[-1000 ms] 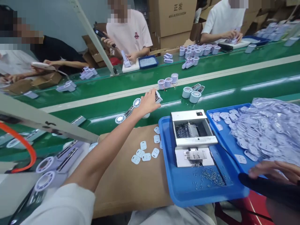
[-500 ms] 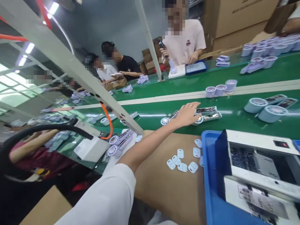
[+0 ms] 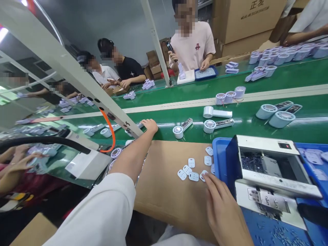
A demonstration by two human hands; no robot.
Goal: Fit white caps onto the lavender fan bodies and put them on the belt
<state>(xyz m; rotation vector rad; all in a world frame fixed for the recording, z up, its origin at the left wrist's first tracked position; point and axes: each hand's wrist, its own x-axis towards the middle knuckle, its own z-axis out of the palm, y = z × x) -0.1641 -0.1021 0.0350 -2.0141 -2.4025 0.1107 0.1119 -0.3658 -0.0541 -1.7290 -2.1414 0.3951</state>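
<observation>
My left hand (image 3: 150, 125) reaches to the near edge of the green belt, beside the slanted metal post. Its fingertips are hidden near the handle of a pale blue part (image 3: 139, 125), so I cannot tell whether it grips it. My right hand (image 3: 225, 205) is open, fingers stretched forward, with its fingertips at a small pale blue rounded plate (image 3: 203, 175). Several similar plates (image 3: 193, 176) lie on the brown cardboard (image 3: 166, 194). On the belt are fan-shaped parts, each a round head with a handle: one open part (image 3: 178, 132), another open part (image 3: 210, 126), and one smooth-side-up (image 3: 221, 113).
A blue tray (image 3: 217, 145) holds a white screw-feeding machine (image 3: 266, 141) at the right. The metal post (image 3: 120, 118) slants across the left side. A white box (image 3: 83, 164) stands left of my arm. Across the green belt (image 3: 164, 99), a co-worker (image 3: 192, 44) holds a tool.
My left hand has moved left from the fan-shaped parts to beside the post. One of those parts now lies smooth side up. My right hand has come into view over the plates.
</observation>
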